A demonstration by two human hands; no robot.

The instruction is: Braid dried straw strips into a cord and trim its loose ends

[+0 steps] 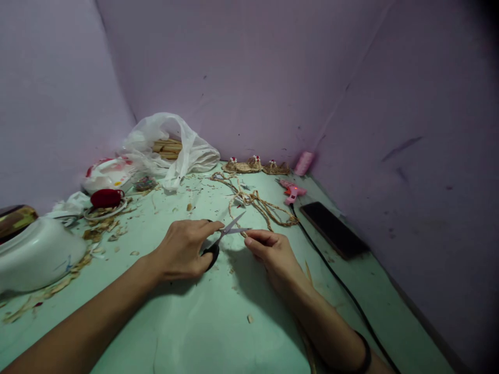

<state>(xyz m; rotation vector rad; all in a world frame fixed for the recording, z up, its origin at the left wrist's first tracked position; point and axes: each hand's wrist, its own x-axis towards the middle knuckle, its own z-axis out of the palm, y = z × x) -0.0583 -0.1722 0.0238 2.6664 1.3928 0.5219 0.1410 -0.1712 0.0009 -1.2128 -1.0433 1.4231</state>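
Observation:
My left hand [187, 248] grips a pair of scissors [221, 235] with black handles, thumb and fingers in the loops. The blades stand apart and point right, toward my other hand. Between thumb and fingertips, my right hand [272, 253] pinches the end of a braided straw-coloured cord [230, 209]. The scissor tips are close to the pinched cord; whether they touch it I cannot tell. From there the cord runs away from me into a loose, looped heap [268, 208] on the pale green tabletop [202, 327].
Right of the cord lie a pink glue gun [292, 191] with a black cable and a dark phone [333, 228]. Braided pieces with beads [255, 165] and a pink spool [304, 163] stand by the wall. Leftward are a plastic bag [183, 150], a white container [42, 254] and dry scraps.

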